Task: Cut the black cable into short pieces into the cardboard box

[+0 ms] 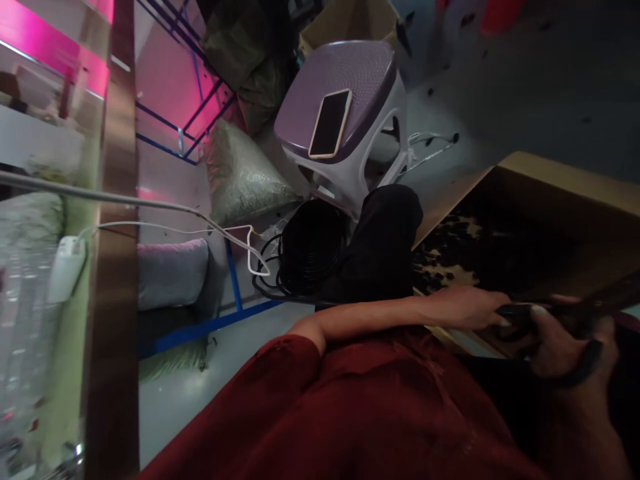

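From the head view, 2 bare hands work just over a cardboard box [550, 177] strewn with dark scraps [465, 260]. The right hand [563, 350] is clenched around black-handled shears [575, 363], with its fingers through the loop and the long dark end reaching beyond the box's near edge. The left hand [465, 310] sits just beside the shears, fingers curled toward a dark strip [517, 313]; whether they grip it, I cannot tell.
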`<state>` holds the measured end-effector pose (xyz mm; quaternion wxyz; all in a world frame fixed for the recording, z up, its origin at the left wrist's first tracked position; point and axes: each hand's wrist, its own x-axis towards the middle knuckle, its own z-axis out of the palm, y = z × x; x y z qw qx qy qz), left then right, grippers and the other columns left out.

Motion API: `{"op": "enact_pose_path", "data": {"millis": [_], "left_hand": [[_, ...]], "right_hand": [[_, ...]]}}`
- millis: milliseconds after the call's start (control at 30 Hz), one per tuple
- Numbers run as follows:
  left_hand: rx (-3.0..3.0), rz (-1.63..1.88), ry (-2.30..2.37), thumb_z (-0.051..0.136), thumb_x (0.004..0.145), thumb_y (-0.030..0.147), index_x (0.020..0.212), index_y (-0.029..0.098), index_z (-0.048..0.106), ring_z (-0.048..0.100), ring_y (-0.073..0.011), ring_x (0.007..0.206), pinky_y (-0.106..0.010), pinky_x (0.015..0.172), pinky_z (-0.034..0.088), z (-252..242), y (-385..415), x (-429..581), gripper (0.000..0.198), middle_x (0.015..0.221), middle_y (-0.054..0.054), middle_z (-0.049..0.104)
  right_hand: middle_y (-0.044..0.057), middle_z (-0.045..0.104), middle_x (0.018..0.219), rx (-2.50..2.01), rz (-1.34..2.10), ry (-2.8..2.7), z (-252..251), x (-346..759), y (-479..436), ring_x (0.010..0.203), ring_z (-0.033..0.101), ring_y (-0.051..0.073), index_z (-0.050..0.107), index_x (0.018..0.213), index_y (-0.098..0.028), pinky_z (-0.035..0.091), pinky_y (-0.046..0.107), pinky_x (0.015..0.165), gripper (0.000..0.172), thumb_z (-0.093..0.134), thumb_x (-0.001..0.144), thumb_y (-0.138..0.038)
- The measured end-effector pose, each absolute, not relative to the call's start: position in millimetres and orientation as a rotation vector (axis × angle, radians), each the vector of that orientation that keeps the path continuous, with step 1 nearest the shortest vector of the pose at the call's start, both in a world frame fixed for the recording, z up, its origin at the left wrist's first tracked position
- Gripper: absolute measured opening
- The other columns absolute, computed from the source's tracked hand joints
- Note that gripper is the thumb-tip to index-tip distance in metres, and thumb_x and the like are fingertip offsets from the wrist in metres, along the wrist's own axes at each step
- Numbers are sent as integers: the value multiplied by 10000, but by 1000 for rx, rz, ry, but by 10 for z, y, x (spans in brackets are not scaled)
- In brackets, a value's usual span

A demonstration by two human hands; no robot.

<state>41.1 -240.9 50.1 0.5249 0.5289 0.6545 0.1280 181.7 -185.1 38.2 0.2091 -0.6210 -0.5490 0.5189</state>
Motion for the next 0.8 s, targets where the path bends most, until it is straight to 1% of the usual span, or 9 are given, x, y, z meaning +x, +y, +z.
{"op": "enact_pose_path", "data": {"millis": [133, 200, 300, 400, 467, 533, 633, 733, 800], "left_hand": [[1345, 357, 1567, 490, 870, 216, 1203, 190, 601, 600, -212, 1003, -252, 768, 455, 405, -2385, 367, 352, 1150, -51, 647], [1380, 387, 1528, 478, 872, 187, 1175, 183, 620, 597, -206, 997, -241, 817, 447, 356, -2395, 319, 334, 1137, -48, 651], [1352, 436, 1534, 441, 873, 131, 1145, 97, 627, 590, -200, 988, -260, 861, 434, 280, -2355, 246, 331, 1100, -95, 657], [1216, 554, 1518, 450, 899, 255, 1142, 117, 634, 602, -174, 925, -260, 841, 442, 223, -2253, 196, 335, 1002, -62, 677], [1155, 603, 1505, 457, 898, 326, 1172, 126, 625, 603, -166, 875, -250, 787, 450, 214, -2195, 195, 379, 905, -50, 681], [1138, 644, 1485, 458, 892, 359, 1183, 128, 622, 595, -150, 809, -234, 732, 445, 223, -2167, 216, 406, 837, -41, 670], [1133, 701, 1507, 471, 877, 363, 1124, 142, 649, 562, -116, 720, -209, 672, 425, 234, -2169, 250, 377, 776, -18, 642], [1096, 737, 1538, 491, 856, 390, 1051, 149, 661, 529, -96, 665, -195, 636, 410, 222, -2194, 246, 353, 719, 3, 611], [1080, 751, 1526, 502, 843, 402, 1055, 150, 652, 518, -91, 642, -191, 625, 406, 213, -2213, 222, 362, 699, 10, 601]], "right_hand": [[93, 602, 867, -1685, 1269, -1766, 277, 1859, -1849, 758, 586, 218, 585, 947, -272, 447, 405, 736, 322, 629, 641, -363], [65, 583, 786, -1735, 1328, -1788, 208, 1899, -1828, 666, 562, 186, 565, 951, -238, 451, 363, 667, 326, 617, 651, -355], [16, 553, 740, -1834, 1419, -1561, 101, 1988, -1767, 564, 524, 136, 500, 998, -214, 438, 292, 561, 371, 604, 667, -345], [-11, 559, 774, -1785, 1505, -1318, 4, 2120, -1722, 558, 521, 120, 428, 1030, -236, 440, 260, 529, 410, 586, 674, -365], [-5, 581, 835, -1685, 1617, -1265, -33, 2223, -1756, 621, 565, 135, 407, 1038, -249, 475, 278, 574, 435, 584, 674, -410], [9, 590, 870, -1623, 1717, -1254, -40, 2318, -1853, 704, 599, 158, 409, 1048, -245, 500, 318, 661, 453, 594, 680, -433], [24, 595, 912, -1597, 1852, -1299, -9, 2426, -2072, 778, 611, 178, 427, 1066, -243, 505, 361, 746, 450, 590, 715, -474], [26, 611, 929, -1614, 1856, -1458, 35, 2481, -2274, 819, 608, 193, 444, 1095, -243, 501, 376, 783, 450, 571, 750, -503], [31, 623, 937, -1613, 1816, -1606, 55, 2489, -2360, 829, 606, 198, 454, 1114, -232, 496, 373, 793, 456, 571, 763, -499]]}}
